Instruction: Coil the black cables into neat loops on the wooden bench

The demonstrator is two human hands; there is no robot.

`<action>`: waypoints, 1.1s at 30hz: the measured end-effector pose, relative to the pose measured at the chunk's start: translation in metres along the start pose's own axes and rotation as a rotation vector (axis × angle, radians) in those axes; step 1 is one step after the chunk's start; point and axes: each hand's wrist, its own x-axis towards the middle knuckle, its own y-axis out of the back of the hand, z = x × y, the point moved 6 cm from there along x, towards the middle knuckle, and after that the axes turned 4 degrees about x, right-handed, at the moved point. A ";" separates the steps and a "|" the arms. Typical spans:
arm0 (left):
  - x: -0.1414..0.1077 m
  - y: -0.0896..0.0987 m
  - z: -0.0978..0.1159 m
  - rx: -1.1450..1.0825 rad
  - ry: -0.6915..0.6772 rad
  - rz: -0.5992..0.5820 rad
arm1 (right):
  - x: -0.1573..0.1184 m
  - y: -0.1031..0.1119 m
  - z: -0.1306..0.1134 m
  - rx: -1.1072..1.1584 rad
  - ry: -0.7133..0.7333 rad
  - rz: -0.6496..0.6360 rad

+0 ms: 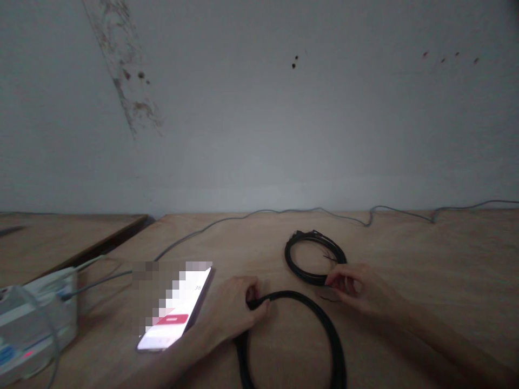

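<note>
The person's left hand (pixel 231 313) is curled almost shut around a thick black cable (pixel 335 346), its fingers wrapped over the spot where the cable rises from a large loop lying on the table. The loop runs down and out of the bottom of the view. The right hand (pixel 359 286) is only partly closed, with thumb and fingertips pinched together on the near edge of a smaller coil of thin black cable (pixel 286 254). That coil lies flat on the table, just beyond the large loop and almost touching it, and fine dark wire ends (pixel 329 258) poke out from it beside the right hand.

Both cables rest on a pale plywood tabletop (pixel 425 259). To the left of the left hand — just beside it — lies a smartphone (pixel 194 286) with a lit white screen and a red bar, partly hidden by blurred blocks. A thin grey cable (pixel 259 212) wanders along the far edge of the table, below a stained off-white wall (pixel 259 108). At the left edge sits a white plastic box (pixel 36 319) with grey leads running from it, and beyond it is a separate wooden board (pixel 60 243) with a dark edge.
</note>
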 end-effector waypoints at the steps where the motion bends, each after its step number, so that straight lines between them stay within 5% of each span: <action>1: 0.000 -0.001 0.000 0.003 0.000 -0.002 | 0.001 0.002 0.001 0.066 -0.021 0.036; 7: -0.001 -0.003 0.001 0.010 -0.006 -0.038 | 0.001 0.000 0.018 0.435 -0.208 0.273; 20: 0.000 -0.013 0.003 0.055 -0.084 -0.118 | -0.003 -0.012 0.035 0.692 -0.378 0.442; 33: -0.001 -0.014 0.004 0.025 -0.107 -0.096 | -0.005 -0.026 0.041 0.726 -0.466 0.373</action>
